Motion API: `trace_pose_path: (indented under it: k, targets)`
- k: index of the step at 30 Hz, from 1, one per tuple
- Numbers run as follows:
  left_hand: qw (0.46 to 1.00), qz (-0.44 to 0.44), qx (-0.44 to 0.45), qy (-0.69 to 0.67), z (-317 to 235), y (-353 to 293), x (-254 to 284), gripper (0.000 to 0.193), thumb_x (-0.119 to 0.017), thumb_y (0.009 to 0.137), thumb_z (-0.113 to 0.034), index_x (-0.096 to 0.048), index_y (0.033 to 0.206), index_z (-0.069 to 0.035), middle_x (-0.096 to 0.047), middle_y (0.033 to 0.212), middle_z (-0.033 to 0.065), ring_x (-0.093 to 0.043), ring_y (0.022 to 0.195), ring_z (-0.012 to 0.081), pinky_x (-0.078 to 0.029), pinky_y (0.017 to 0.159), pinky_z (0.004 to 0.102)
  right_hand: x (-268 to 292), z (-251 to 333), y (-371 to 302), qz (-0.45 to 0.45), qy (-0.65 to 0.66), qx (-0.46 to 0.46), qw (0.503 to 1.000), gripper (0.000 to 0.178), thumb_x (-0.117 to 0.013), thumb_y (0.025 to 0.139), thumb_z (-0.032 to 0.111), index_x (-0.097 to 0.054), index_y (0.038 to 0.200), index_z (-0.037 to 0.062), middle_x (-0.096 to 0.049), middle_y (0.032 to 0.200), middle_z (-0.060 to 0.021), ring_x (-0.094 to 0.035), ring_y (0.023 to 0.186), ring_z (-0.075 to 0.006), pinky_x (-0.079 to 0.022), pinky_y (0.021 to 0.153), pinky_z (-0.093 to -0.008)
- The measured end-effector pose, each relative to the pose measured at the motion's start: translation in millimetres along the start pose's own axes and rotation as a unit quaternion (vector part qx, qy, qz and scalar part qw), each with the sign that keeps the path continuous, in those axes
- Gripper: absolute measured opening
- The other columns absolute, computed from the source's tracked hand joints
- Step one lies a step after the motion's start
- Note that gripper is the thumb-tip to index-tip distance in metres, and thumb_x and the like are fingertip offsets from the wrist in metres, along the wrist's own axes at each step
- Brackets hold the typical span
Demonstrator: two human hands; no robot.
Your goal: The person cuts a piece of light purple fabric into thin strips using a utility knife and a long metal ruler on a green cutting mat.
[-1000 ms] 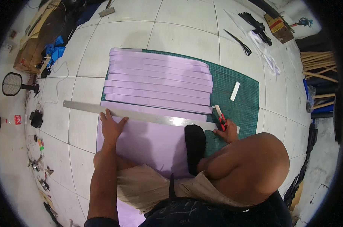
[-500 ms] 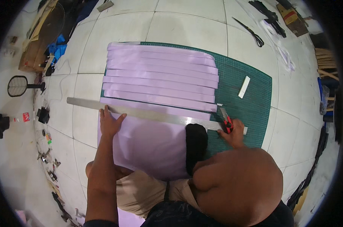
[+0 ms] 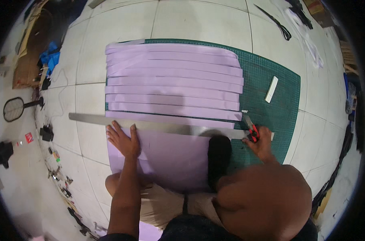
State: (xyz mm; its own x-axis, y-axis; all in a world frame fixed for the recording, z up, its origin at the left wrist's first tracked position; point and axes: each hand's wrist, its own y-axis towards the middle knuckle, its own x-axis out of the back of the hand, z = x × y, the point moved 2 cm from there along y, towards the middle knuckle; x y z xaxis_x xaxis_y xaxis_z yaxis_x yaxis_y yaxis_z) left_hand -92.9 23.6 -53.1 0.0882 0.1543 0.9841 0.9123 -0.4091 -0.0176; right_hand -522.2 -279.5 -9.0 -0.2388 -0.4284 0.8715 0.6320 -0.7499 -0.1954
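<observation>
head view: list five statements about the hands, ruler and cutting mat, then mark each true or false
1. The right hand holds a red-and-black utility knife. True.
2. The left hand touches the long silver metal ruler. True.
3. The ruler's left end stops short of the green gridded cutting mat's left edge. False: it sticks out past it.
4. A slim white rectangular bar lies on the mat. True.
5. The black scissors lie on the mat. False: on the white tiled floor.

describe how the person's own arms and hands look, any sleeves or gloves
The left hand and right hand are both without gloves. The left forearm is uncovered, with no watch or band visible; a dark sleeve shows at the lower edge. The right sleeve can't be made out.
</observation>
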Motion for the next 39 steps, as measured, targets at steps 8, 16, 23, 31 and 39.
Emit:
trace_pose_path:
  k: [8,16,23,31,39]
  targets:
    - [0.999,0.026,-0.017,0.016,-3,-2,-12,0.089,-0.048,0.094,-0.06,-0.02,0.155,0.0,-0.013,0.158,0.0341,-0.011,0.146,0.0531,-0.006,0.117,0.0636,-11,-7,-14,0.008,0.047,-0.011,0.999,0.064,-0.089,0.068,0.031,-0.055,0.115,0.0035,-0.053,0.11,-0.0148,-0.051,0.103,-0.0344,-0.04,0.087,-0.0486]
    - [0.998,0.049,-0.022,0.032,9,4,-5,0.097,-0.045,0.092,-0.063,-0.014,0.155,0.003,-0.008,0.158,0.0358,-0.007,0.147,0.0526,-0.003,0.116,0.0643,-9,11,2,0.078,-0.015,-0.088,0.993,0.07,-0.093,0.064,0.026,-0.053,0.117,0.0054,-0.053,0.11,-0.0137,-0.051,0.104,-0.0337,-0.042,0.089,-0.0459]
    - [0.998,0.04,-0.045,0.031,-1,9,-5,0.093,-0.045,0.095,-0.06,-0.014,0.154,0.004,-0.011,0.157,0.0358,-0.01,0.146,0.0524,-0.005,0.117,0.0642,-9,-2,-9,0.071,-0.008,-0.116,0.991,0.071,-0.093,0.061,0.024,-0.053,0.116,0.0044,-0.054,0.108,-0.0145,-0.051,0.102,-0.0365,-0.042,0.089,-0.0472]
    - [0.998,0.042,-0.026,0.025,2,2,-9,0.091,-0.05,0.094,-0.057,-0.018,0.153,0.004,-0.013,0.156,0.0369,-0.01,0.145,0.0551,-0.006,0.117,0.0641,-13,-9,-13,0.04,0.107,-0.131,0.985,0.062,-0.087,0.071,0.026,-0.052,0.117,0.0024,-0.052,0.106,-0.0139,-0.05,0.098,-0.0342,-0.042,0.085,-0.0452]
    - [0.999,0.004,-0.017,-0.034,2,2,8,0.09,-0.061,0.091,-0.054,-0.025,0.153,0.001,-0.018,0.155,0.0369,-0.01,0.145,0.0561,-0.009,0.117,0.0633,-3,-13,1,0.03,0.002,0.072,0.997,0.059,-0.09,0.064,0.026,-0.057,0.108,0.0034,-0.055,0.106,-0.016,-0.051,0.1,-0.0367,-0.039,0.088,-0.0489]
